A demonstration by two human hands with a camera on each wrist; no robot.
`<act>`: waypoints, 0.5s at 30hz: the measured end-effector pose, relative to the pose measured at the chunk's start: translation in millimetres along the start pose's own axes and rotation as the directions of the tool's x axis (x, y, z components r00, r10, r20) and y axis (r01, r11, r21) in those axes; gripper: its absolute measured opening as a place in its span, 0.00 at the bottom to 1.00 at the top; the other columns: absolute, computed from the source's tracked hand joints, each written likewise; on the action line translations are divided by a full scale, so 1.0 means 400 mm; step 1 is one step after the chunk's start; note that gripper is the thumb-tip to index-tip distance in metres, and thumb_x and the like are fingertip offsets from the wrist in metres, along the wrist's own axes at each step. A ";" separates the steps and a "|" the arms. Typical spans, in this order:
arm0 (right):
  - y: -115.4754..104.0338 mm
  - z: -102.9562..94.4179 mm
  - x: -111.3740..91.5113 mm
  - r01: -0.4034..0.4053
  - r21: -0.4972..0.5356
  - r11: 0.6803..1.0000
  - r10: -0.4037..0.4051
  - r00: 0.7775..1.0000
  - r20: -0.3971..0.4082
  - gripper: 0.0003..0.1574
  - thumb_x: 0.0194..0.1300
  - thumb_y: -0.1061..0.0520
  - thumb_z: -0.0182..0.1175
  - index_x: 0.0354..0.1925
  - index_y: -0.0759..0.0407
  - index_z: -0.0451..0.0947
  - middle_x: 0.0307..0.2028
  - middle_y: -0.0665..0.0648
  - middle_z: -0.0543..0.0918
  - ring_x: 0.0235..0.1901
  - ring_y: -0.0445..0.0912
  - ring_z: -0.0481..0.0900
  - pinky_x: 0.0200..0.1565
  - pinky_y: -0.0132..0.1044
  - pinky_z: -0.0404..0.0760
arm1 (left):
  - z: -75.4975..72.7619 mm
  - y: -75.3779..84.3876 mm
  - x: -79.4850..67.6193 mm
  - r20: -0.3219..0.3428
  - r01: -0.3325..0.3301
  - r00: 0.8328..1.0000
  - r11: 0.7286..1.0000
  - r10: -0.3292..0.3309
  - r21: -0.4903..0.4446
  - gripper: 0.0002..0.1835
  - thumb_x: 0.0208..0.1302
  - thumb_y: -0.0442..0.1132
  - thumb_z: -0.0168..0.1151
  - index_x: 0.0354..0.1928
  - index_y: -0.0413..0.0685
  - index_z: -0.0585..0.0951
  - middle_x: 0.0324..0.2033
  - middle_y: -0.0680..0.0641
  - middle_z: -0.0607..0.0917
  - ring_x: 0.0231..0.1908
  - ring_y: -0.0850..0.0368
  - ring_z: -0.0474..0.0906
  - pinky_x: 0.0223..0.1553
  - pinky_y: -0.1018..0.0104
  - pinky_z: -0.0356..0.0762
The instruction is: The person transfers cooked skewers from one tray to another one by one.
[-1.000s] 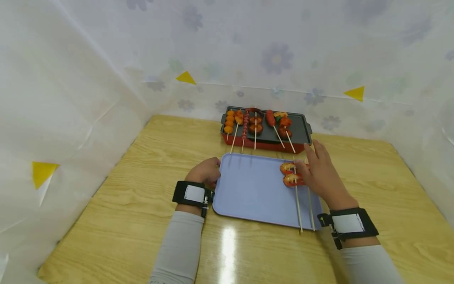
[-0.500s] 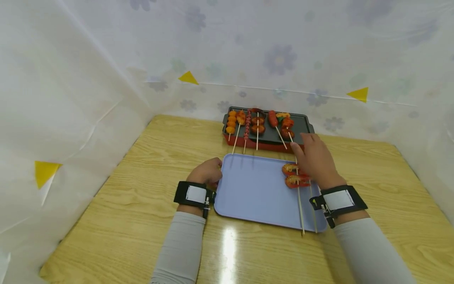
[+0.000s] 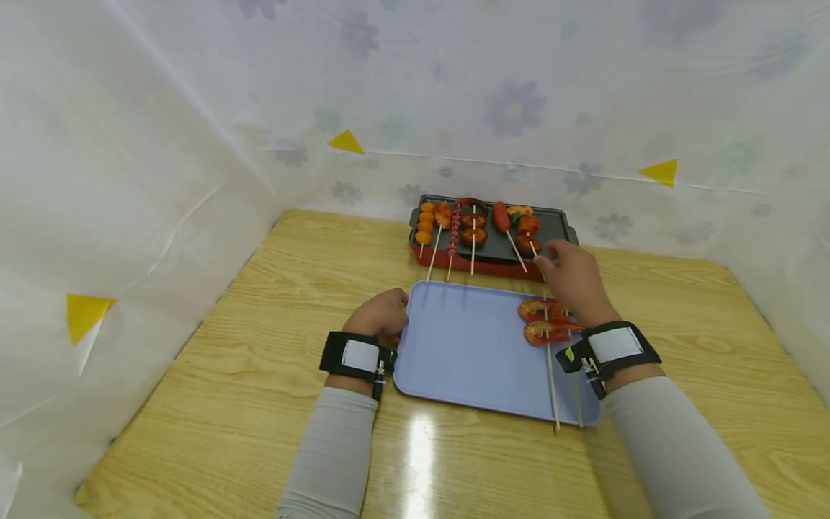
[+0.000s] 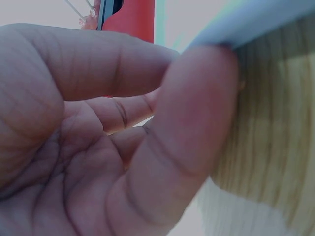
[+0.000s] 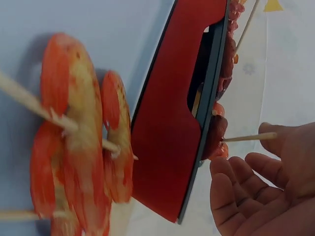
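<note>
In the head view my left hand (image 3: 379,316) pinches the left edge of a pale lilac tray (image 3: 467,346); the left wrist view shows thumb and finger (image 4: 197,113) on that edge. My right hand (image 3: 573,277) is at the front right of a red and black toy grill (image 3: 551,231). Its thumb touches the stick (image 5: 251,137) of a mixed skewer (image 3: 528,234), while the other fingers (image 5: 226,196) are loosely bent and apart from the stick. Two prawn skewers (image 3: 541,331) lie on the tray's right side, their sticks reaching the front edge.
Further left on the grill lie a sausage skewer (image 3: 501,216), a skewer of brown rounds (image 3: 474,236), a thin pink one (image 3: 454,231) and a skewer of orange balls (image 3: 425,223). Behind the wooden table (image 3: 259,346) hangs a flowered curtain (image 3: 454,86) with yellow triangles.
My right hand has moved from over the prawn skewers, forward to the mixed skewer's stick at the grill. The left hand and the tray stay in place.
</note>
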State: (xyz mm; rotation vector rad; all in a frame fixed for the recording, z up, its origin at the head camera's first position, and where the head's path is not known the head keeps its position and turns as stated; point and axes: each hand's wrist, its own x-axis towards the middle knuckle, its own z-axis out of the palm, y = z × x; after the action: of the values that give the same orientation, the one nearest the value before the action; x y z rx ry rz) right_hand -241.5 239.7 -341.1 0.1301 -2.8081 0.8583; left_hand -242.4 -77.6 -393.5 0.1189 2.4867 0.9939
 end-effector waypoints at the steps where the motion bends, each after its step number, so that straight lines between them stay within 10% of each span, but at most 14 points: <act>1: 0.000 0.003 0.001 -0.020 0.017 1.000 0.020 1.000 0.004 0.26 0.76 0.55 0.51 0.62 0.73 0.69 0.52 0.73 0.77 0.45 0.63 0.78 0.44 0.57 0.77 | 0.000 0.000 0.000 0.001 0.000 1.000 1.000 0.000 0.000 0.26 0.65 0.26 0.50 0.66 0.37 0.69 0.45 0.40 0.79 0.23 0.54 0.78 0.22 0.66 0.78; 15: 0.018 0.042 -0.003 -0.188 0.168 0.968 0.178 0.981 0.074 0.25 0.76 0.51 0.52 0.60 0.68 0.70 0.44 0.64 0.76 0.40 0.55 0.75 0.36 0.43 0.73 | 0.001 -0.001 0.003 0.002 0.001 1.000 1.000 -0.001 -0.021 0.26 0.64 0.26 0.50 0.66 0.36 0.68 0.45 0.39 0.78 0.21 0.54 0.77 0.20 0.67 0.78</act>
State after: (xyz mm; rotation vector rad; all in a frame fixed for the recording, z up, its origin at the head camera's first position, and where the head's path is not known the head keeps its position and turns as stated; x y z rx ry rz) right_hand -244.1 236.3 -358.8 -0.0820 -2.8283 1.1611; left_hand -243.4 -77.5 -394.4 0.1127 2.4733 1.0187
